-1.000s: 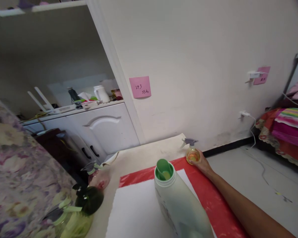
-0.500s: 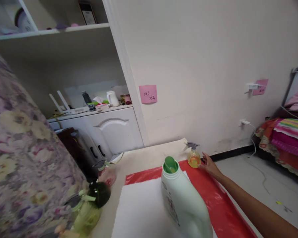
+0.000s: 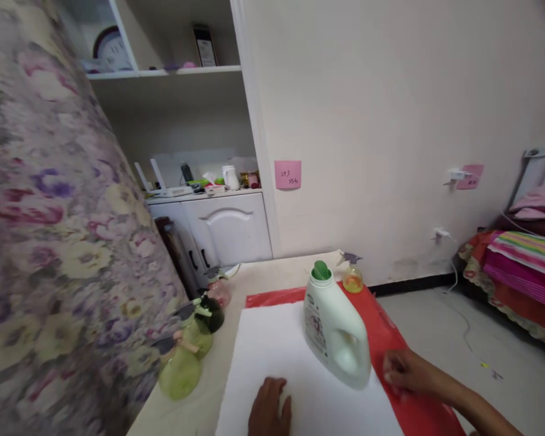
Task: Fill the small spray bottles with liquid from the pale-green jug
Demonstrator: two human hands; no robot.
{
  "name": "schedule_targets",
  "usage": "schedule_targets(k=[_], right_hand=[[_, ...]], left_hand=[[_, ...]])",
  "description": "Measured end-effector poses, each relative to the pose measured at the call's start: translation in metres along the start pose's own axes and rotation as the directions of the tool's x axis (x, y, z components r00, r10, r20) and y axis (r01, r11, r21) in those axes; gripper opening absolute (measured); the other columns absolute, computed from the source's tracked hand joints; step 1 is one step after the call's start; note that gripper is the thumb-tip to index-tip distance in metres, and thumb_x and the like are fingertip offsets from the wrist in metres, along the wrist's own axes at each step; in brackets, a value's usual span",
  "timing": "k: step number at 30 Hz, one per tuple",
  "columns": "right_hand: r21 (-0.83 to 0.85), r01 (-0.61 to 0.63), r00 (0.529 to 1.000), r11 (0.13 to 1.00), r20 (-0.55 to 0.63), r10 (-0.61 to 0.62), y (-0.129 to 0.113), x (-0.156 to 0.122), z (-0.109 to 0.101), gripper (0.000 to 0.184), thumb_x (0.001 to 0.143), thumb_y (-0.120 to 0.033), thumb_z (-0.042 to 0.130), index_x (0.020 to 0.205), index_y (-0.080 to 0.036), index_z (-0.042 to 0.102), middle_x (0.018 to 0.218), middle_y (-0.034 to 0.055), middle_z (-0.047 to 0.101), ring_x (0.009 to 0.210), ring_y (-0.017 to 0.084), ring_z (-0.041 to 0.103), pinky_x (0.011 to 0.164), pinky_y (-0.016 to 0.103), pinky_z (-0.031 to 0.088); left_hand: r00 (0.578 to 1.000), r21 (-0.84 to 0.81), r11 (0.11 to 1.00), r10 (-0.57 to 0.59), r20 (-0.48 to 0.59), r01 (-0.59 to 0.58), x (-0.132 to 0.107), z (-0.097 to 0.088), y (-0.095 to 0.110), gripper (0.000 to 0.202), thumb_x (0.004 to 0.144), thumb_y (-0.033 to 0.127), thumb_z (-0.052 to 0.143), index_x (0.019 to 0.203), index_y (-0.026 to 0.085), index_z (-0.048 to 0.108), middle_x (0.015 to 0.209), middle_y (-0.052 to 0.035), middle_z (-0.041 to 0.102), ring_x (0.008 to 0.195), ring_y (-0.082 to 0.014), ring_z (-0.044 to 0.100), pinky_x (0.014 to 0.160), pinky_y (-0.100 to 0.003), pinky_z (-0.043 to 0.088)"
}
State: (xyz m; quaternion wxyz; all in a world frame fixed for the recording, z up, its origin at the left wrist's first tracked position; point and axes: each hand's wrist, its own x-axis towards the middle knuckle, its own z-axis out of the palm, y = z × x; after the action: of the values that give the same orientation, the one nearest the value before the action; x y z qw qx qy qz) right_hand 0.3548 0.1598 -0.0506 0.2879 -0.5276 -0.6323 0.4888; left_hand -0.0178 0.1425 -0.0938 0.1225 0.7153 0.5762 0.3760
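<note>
A white detergent jug with a green open spout [image 3: 333, 327] stands on a white sheet [image 3: 272, 357] laid over a red mat [image 3: 390, 339]. My right hand [image 3: 404, 372] rests on the red mat just right of the jug's base, fingers loosely curled, holding nothing I can see. My left hand [image 3: 267, 412] lies on the white sheet near the front edge, fingers bent down against it. A small orange spray bottle [image 3: 352, 275] stands at the far right corner of the table, apart from both hands.
Several spray bottles, green [image 3: 181, 369], dark green [image 3: 209, 312] and pink [image 3: 218, 290], line the table's left edge. A flowered cloth [image 3: 49, 242] fills the left. White cabinet with shelves [image 3: 222, 224] behind, bed [image 3: 522, 266] at right, grey floor [image 3: 436, 315] beyond the table.
My right hand let go of the orange spray bottle and drew back beside the jug. My left hand came into view on the white sheet. The camera pulled back and tilted up.
</note>
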Motion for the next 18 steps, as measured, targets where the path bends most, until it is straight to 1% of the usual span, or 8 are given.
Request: schedule_targets(k=[2, 3, 6, 10, 13, 15, 16, 18], right_hand=[[0.037, -0.061, 0.988, 0.997, 0.145, 0.055, -0.011, -0.017, 0.031, 0.003, 0.070, -0.023, 0.056, 0.069, -0.021, 0.054, 0.055, -0.0006, 0.069, 0.042, 0.014, 0.060, 0.042, 0.023, 0.042], [0.075, -0.109, 0.964, 0.991, 0.249, 0.087, -0.017, -0.022, 0.047, 0.003, 0.070, -0.022, 0.056, 0.072, -0.020, 0.055, 0.058, 0.0000, 0.070, 0.042, 0.013, 0.060, 0.042, 0.022, 0.042], [0.159, -0.117, 0.920, 0.980, 0.390, 0.047, -0.027, -0.020, 0.093, 0.013, 0.069, -0.025, 0.059, 0.080, -0.019, 0.055, 0.060, -0.0009, 0.068, 0.040, 0.010, 0.057, 0.039, 0.018, 0.040], [0.234, -0.064, 0.936, 0.970, 0.350, -0.023, -0.014, -0.004, 0.140, 0.020, 0.067, -0.033, 0.060, 0.079, -0.021, 0.050, 0.054, -0.0052, 0.061, 0.035, 0.007, 0.049, 0.035, 0.017, 0.032], [0.253, 0.010, 0.950, 0.968, 0.300, -0.089, 0.003, 0.002, 0.154, 0.018, 0.066, -0.029, 0.061, 0.080, -0.022, 0.051, 0.056, -0.0054, 0.058, 0.040, 0.007, 0.049, 0.038, 0.017, 0.029], [0.244, 0.032, 0.950, 0.969, 0.295, -0.105, 0.010, 0.002, 0.155, 0.019, 0.066, -0.031, 0.061, 0.080, -0.022, 0.052, 0.058, -0.0048, 0.056, 0.043, 0.008, 0.049, 0.039, 0.019, 0.030], [0.232, 0.036, 0.948, 0.972, 0.299, -0.106, 0.011, 0.002, 0.154, 0.020, 0.066, -0.032, 0.063, 0.080, -0.022, 0.053, 0.058, -0.0046, 0.055, 0.043, 0.008, 0.049, 0.040, 0.020, 0.030], [0.204, 0.035, 0.946, 0.978, 0.310, -0.098, 0.011, 0.001, 0.154, 0.022, 0.064, -0.035, 0.065, 0.078, -0.022, 0.054, 0.059, -0.0045, 0.053, 0.044, 0.008, 0.047, 0.041, 0.021, 0.031]], left_hand=[[0.998, -0.033, 0.998, -0.048, 0.031, 0.049, -0.005, -0.004, 0.010, 0.022, 0.080, 0.024, 0.052, 0.097, 0.022, 0.066, 0.095, -0.0093, 0.068, 0.092, -0.0254, 0.064, 0.086, -0.041, 0.052], [0.997, -0.074, 0.995, -0.063, 0.044, 0.067, -0.007, -0.005, 0.015, 0.023, 0.079, 0.021, 0.052, 0.097, 0.021, 0.066, 0.096, -0.0102, 0.067, 0.094, -0.0262, 0.062, 0.088, -0.043, 0.049], [0.994, -0.100, 0.989, -0.101, 0.042, 0.105, -0.010, -0.006, 0.022, 0.026, 0.073, 0.015, 0.054, 0.095, 0.021, 0.067, 0.095, -0.0080, 0.066, 0.092, -0.0241, 0.061, 0.087, -0.040, 0.048], [0.983, -0.179, 0.967, -0.182, 0.021, 0.183, -0.008, -0.016, 0.020, 0.022, 0.074, 0.017, 0.055, 0.091, 0.019, 0.068, 0.081, -0.0035, 0.070, 0.072, -0.0179, 0.063, 0.070, -0.030, 0.052], [0.958, -0.240, 0.940, -0.271, -0.094, 0.242, -0.009, -0.041, 0.011, 0.024, 0.082, 0.028, 0.051, 0.097, 0.017, 0.066, 0.083, -0.0046, 0.072, 0.076, -0.0177, 0.067, 0.072, -0.029, 0.053], [0.908, -0.258, 0.923, -0.346, -0.236, 0.285, -0.012, -0.064, 0.001, 0.031, 0.084, 0.035, 0.050, 0.104, 0.015, 0.063, 0.091, -0.0071, 0.071, 0.085, -0.0201, 0.067, 0.079, -0.032, 0.053], [0.867, -0.262, 0.913, -0.387, -0.315, 0.313, -0.014, -0.076, -0.007, 0.035, 0.084, 0.037, 0.048, 0.108, 0.014, 0.060, 0.094, -0.0088, 0.070, 0.088, -0.0218, 0.066, 0.081, -0.034, 0.053], [0.751, -0.259, 0.892, -0.452, -0.481, 0.370, -0.015, -0.099, -0.023, 0.042, 0.084, 0.040, 0.045, 0.115, 0.012, 0.053, 0.106, -0.0129, 0.065, 0.095, -0.0256, 0.064, 0.085, -0.041, 0.051]])
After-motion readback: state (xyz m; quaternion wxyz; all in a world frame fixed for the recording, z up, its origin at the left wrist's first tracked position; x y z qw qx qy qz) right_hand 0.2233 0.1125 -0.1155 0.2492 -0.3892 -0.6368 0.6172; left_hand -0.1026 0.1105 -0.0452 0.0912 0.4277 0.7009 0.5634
